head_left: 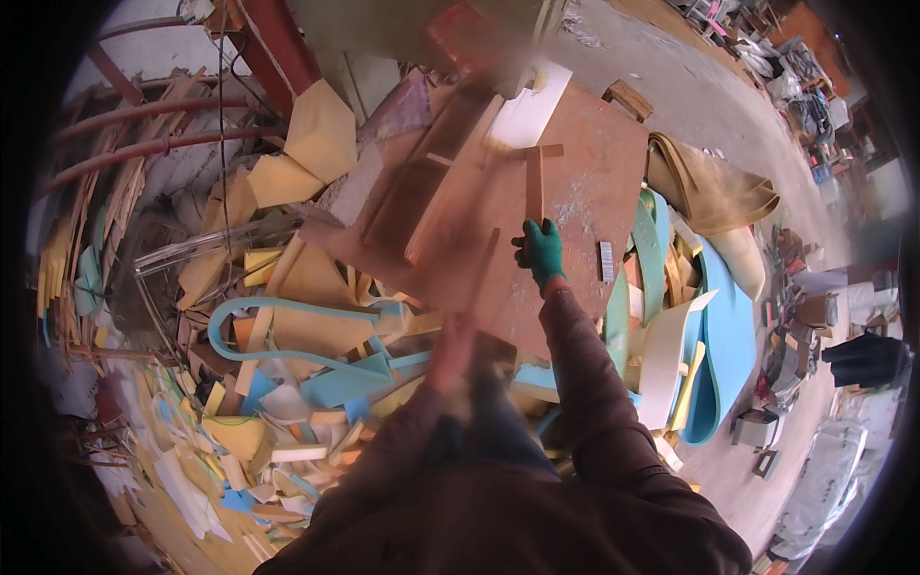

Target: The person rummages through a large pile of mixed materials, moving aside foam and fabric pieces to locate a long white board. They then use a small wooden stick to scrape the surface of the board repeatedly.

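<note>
My right hand (pixel 543 251), in a green glove, is closed at the lower end of a T-shaped brown piece (pixel 536 187) that looks like wood. My bare left hand (pixel 453 347) is lower and smeared by motion. A thin brown strip (pixel 487 268), also blurred, rises from it; the fingers' grip is not sharp. Under both hands lies a wide reddish-brown board (pixel 586 172). A long brown trough-like piece (pixel 426 182) rests on its left part. Beside the right hand lies a small light-grey ribbed block (pixel 606 261).
Foam offcuts (pixel 287 436) in yellow, blue and white are heaped at the lower left. Bent blue foam sheets (pixel 724 345) and a folded brown sheet (pixel 714 187) stand on the right. A red post (pixel 278 43) rises behind. A white panel (pixel 532 103) is at the board's far edge.
</note>
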Demonstrator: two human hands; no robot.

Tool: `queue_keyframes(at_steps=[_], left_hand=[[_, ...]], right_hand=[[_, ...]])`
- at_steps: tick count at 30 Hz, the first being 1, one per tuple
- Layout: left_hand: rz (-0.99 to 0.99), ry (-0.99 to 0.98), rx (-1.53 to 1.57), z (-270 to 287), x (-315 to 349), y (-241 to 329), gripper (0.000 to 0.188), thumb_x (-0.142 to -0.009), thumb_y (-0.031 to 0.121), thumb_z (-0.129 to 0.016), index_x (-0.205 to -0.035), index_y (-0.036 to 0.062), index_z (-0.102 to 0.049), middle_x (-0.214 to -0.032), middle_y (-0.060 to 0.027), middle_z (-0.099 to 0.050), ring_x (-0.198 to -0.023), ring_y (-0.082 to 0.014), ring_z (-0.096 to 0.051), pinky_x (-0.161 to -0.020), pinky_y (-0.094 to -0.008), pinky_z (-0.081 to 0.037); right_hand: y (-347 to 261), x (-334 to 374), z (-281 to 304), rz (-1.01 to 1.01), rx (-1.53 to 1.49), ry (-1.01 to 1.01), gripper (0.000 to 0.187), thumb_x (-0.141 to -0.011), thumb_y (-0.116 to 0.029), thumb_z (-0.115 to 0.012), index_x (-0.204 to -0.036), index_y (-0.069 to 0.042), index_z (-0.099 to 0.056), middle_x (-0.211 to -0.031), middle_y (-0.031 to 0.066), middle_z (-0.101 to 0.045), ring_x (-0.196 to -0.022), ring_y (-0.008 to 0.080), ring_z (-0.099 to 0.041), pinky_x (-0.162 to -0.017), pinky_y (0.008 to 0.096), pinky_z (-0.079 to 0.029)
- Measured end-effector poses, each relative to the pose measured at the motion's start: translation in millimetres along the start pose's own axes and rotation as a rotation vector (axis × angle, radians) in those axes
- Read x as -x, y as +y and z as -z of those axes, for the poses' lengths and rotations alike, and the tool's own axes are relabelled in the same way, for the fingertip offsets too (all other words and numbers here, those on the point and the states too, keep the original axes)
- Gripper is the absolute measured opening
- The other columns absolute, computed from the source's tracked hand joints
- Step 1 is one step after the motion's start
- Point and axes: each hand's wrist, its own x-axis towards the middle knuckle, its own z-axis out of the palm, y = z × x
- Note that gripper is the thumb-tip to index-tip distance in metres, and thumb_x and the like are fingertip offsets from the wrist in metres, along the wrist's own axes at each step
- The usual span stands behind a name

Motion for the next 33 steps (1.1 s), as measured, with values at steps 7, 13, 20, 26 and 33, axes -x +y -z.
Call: queue_keyframes(at_steps=[7, 13, 20, 26, 33], left_hand=[[-0.025, -0.017, -0.064, -19.4, 21.6, 56.9, 0.044, -0.112, 0.037, -0.056, -0.135, -0.0009, -0.056, -0.113, -0.0198, -0.072, -0.101, -0.0390, -0.070, -0.092, -0.0471, -0.055], [-0.244, -0.054, -0.511, -83.0, 22.5, 43.2, 0.050, -0.111, 0.026, -0.048, -0.149, -0.0068, -0.046, -0.146, -0.0376, -0.054, -0.131, -0.0537, -0.056, -0.111, -0.0542, -0.047], [-0.493, -0.113, -0.750, -138.6, 0.7, 49.0, 0.047, -0.094, 0.024, -0.073, -0.133, 0.0053, -0.056, -0.125, -0.0239, -0.058, -0.117, -0.0424, -0.059, -0.097, -0.0545, -0.050], [-0.556, -0.163, -0.605, -145.1, -16.1, 70.7, 0.025, -0.092, 0.016, -0.067, -0.113, 0.0025, -0.062, -0.115, -0.0262, -0.062, -0.107, -0.0475, -0.061, -0.091, -0.0577, -0.050], [-0.259, -0.052, -0.059, -181.5, -156.8, 112.6, 0.026, -0.108, 0.027, -0.059, -0.102, 0.0029, -0.064, -0.100, -0.0180, -0.065, -0.098, -0.0328, -0.068, -0.086, -0.0497, -0.054]], right_hand=[[-31.3, -3.5, 36.1, -0.049, 0.057, -0.021, 0.031, -0.104, -0.030, -0.064, -0.128, -0.013, -0.054, -0.088, 0.0155, -0.070, -0.051, 0.0195, -0.057, -0.044, 0.0339, -0.043], [-72.6, -10.8, 69.9, -0.128, 0.068, -0.140, 0.036, -0.105, -0.035, -0.068, -0.129, -0.012, -0.056, -0.094, 0.0130, -0.070, -0.061, 0.0172, -0.060, -0.049, 0.0302, -0.044], [-84.3, -7.2, 101.7, -0.098, -0.037, -0.247, 0.029, -0.106, -0.035, -0.070, -0.119, -0.013, -0.056, -0.090, 0.0104, -0.068, -0.061, 0.0166, -0.058, -0.049, 0.0290, -0.041], [-105.9, -16.3, 103.5, -0.014, -0.048, -0.223, 0.031, -0.107, -0.036, -0.069, -0.122, -0.013, -0.057, -0.090, 0.0109, -0.069, -0.060, 0.0164, -0.057, -0.050, 0.0291, -0.042], [-130.4, -26.3, 107.5, -0.073, 0.005, -0.195, 0.038, -0.106, -0.037, -0.068, -0.129, -0.009, -0.059, -0.093, 0.0125, -0.072, -0.062, 0.0179, -0.061, -0.052, 0.0308, -0.047]])
